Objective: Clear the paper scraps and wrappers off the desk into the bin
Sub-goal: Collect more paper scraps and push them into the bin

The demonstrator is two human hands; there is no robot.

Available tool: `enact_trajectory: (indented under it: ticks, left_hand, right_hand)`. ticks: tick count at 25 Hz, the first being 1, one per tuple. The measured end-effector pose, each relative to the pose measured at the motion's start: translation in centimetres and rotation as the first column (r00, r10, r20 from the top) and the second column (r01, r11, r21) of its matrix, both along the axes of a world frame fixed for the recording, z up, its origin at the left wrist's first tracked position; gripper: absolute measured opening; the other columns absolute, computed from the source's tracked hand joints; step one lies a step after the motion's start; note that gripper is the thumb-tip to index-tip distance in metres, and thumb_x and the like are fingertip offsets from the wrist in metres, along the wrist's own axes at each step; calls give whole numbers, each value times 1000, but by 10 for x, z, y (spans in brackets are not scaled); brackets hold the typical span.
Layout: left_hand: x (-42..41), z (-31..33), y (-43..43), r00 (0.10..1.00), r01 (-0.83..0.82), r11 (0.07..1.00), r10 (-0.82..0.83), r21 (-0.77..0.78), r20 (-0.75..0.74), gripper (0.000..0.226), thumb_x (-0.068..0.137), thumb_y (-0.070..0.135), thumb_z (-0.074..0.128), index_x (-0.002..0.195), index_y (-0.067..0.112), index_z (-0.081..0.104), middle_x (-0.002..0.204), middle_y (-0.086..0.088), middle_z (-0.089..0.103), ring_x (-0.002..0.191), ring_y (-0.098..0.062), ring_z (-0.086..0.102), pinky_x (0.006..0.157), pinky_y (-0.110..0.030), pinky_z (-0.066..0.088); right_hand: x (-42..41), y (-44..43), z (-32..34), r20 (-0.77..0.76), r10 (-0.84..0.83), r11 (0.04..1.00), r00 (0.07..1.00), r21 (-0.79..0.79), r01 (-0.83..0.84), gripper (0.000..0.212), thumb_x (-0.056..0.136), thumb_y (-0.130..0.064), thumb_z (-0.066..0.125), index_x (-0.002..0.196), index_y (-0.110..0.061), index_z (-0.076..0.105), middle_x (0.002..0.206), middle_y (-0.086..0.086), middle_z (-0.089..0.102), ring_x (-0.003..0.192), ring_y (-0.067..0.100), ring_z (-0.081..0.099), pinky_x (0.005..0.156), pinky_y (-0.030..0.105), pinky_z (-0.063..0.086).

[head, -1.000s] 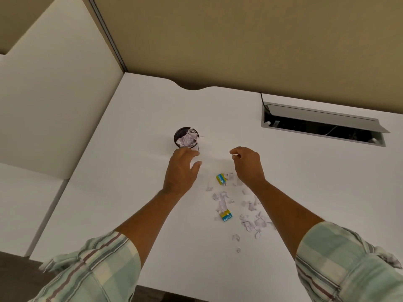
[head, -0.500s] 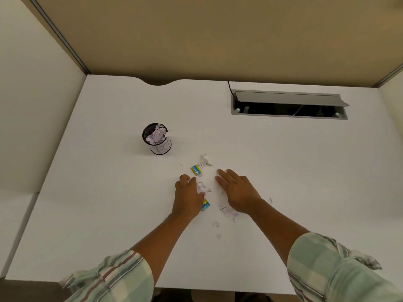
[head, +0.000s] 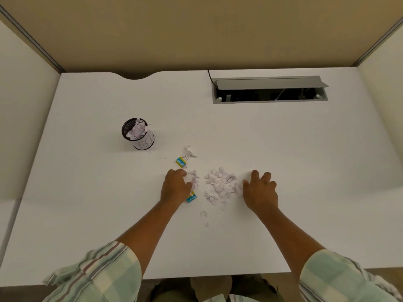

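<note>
A wide white desk (head: 283, 149) fills the view, enclosed by beige partition walls (head: 196, 29). At its far right edge, a grey cable hatch (head: 270, 89) stands open, showing dark wiring inside. Two bare forearms in pale checked sleeves (head: 104, 269) reach in from the near edge. The left hand (head: 175, 188) and right hand (head: 260, 190) lie palm down on the desk, well apart, fingers loosely spread and gripping nothing. Between them lies a heap of torn white paper scraps (head: 220, 186), touching both hands. A small black mesh bin (head: 137, 134), already stuffed with crumpled paper, stands far left of the hands. One yellow and blue wrapper (head: 181, 161) lies just beyond the left hand; another wrapper (head: 191, 198) peeks from under its thumb side. A few stray scraps (head: 204, 213) lie nearer the desk's front edge.
</note>
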State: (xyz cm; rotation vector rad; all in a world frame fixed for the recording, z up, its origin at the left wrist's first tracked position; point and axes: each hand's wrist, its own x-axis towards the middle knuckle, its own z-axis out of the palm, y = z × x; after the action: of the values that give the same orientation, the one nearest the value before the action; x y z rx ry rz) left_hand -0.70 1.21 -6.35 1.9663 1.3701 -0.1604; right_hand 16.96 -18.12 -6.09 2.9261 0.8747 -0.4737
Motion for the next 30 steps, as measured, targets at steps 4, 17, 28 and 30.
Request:
enact_trajectory:
  ticks: [4, 17, 28, 30]
  left_hand:
    - [14, -5, -7, 999, 34, 999, -33, -36, 28, 34, 85, 17, 76, 118, 12, 69, 121, -10, 66, 107, -23, 66, 83, -26, 49]
    - [9, 2, -2, 970, 173, 951, -210, 255, 124, 32, 95, 22, 67, 127, 18, 64, 128, -4, 60, 119, -23, 58, 96, -38, 55]
    - [-5, -3, 42, 955, 265, 869, -296, 418, 11, 40, 98, 30, 62, 136, 16, 58, 143, -8, 52, 128, -28, 50, 100, -42, 49]
    - [-4, -6, 45, 954, 266, 869, -299, 417, 13, 39, 98, 29, 61, 135, 16, 58, 142, -8, 52, 126, -28, 50, 99, -43, 49]
  right_hand:
    - [-26, 21, -5, -186, 31, 997, 982, 74, -18, 36, 101, -33, 45, 130, -12, 39, 121, 20, 42, 93, 40, 59, 66, 40, 48]
    - [-28, 53, -21, -48, 602, 797, 797, 93, -596, 84, 89, -79, 25, 158, -34, 8, 165, 11, 15, 137, 36, 34, 95, 50, 48]
    - [-38, 96, -41, 83, 724, 668, 685, 167, -726, 33, 102, -35, 45, 132, -21, 43, 129, 14, 49, 104, 31, 52, 75, 41, 54]
    - [-34, 99, -40, 34, 721, 673, 692, 203, -711, 30, 99, -22, 52, 127, -16, 45, 122, 13, 51, 101, 30, 53, 67, 38, 55]
